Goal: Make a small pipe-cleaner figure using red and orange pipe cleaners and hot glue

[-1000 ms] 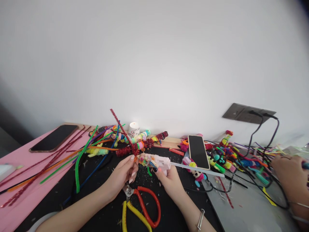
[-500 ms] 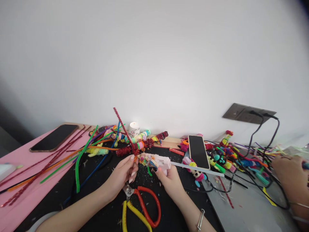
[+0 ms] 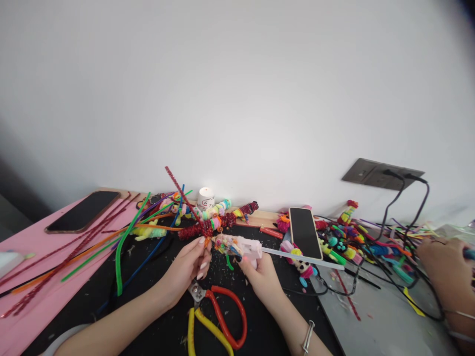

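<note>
Near the middle of the work surface, my left hand (image 3: pixel 191 259) pinches an orange and dark red pipe cleaner piece (image 3: pixel 207 241). From it a long dark red stem (image 3: pixel 178 185) sticks up and to the left. My right hand (image 3: pixel 261 279) is wrapped round a white glue gun (image 3: pixel 250 248). Its coloured, glue-crusted nozzle end points left, close to the pinched piece; whether they touch, I cannot tell. A clear glue stick (image 3: pixel 300 258) runs out of its back. Below the hands lie pliers (image 3: pixel 218 316) with one red and one yellow handle.
Loose pipe cleaners (image 3: pixel 122 247) lie at left across a pink sheet (image 3: pixel 48 257) beside a dark phone (image 3: pixel 83 211). A paper cup (image 3: pixel 206 199) stands by the wall. Another phone (image 3: pixel 305 232) and pipe cleaner figures lie at right. Black cables reach a socket (image 3: pixel 382 174). A co-worker's hand (image 3: pixel 443 267) is far right.
The dark red stem has swung a little to the left, along with the piece in my left hand. My right hand and the glue gun look nearly still.
</note>
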A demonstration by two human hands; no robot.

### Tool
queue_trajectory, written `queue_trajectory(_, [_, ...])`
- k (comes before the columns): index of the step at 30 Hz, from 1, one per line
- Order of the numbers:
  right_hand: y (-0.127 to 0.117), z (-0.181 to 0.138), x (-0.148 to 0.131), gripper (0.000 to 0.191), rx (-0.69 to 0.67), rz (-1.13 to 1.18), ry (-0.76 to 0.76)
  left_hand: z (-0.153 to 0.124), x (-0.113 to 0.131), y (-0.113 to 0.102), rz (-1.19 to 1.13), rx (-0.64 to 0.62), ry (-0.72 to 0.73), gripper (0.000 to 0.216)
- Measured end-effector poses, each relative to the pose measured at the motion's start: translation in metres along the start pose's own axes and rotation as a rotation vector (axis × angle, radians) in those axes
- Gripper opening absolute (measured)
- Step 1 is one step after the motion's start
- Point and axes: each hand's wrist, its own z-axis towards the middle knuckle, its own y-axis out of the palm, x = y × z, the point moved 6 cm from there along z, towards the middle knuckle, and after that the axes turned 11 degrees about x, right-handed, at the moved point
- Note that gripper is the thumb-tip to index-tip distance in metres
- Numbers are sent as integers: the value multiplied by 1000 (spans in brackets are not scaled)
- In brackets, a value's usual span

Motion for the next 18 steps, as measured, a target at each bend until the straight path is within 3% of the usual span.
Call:
queue_trajectory(6, [0, 1, -1, 22, -6, -43, -20, 0, 1, 0, -1, 9, 4, 36])
queue_trajectory(13, [-13, 7, -20, 14, 109, -302, -192, -1, 3, -1, 16, 18, 34, 34])
queue_trajectory(18, [-21, 13, -15, 28, 108, -548, -134, 0, 4, -2, 79, 22, 76, 37])
